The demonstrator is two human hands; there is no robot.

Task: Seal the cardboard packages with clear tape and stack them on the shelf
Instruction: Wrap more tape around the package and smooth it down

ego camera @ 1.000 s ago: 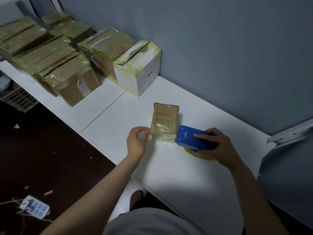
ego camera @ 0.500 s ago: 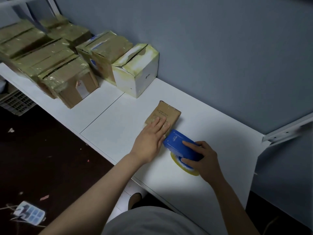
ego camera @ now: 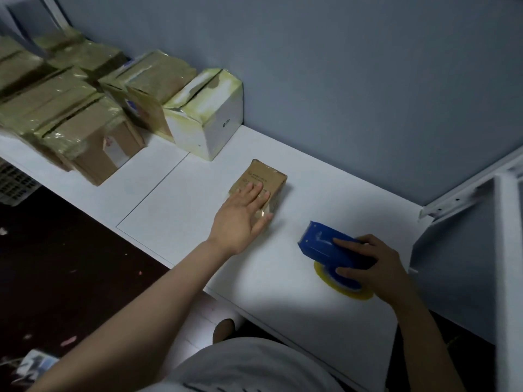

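Observation:
A small brown cardboard package (ego camera: pixel 264 178) wrapped in clear tape lies flat on the white shelf (ego camera: pixel 181 210). My left hand (ego camera: pixel 242 214) presses on its near half with straight fingers. My right hand (ego camera: pixel 370 265) grips a blue tape dispenser (ego camera: pixel 325 246) with a yellowish tape roll (ego camera: pixel 343 287) under it, resting on the shelf to the right of the package and apart from it.
Several taped brown boxes (ego camera: pixel 93 137) and a white box (ego camera: pixel 210 120) stand in rows at the shelf's back left against the grey wall. A white metal frame (ego camera: pixel 506 250) rises at the right. Dark floor with litter lies below left.
The package went from standing on end to lying flat under my left hand. My right hand pulled the dispenser away from it to the right.

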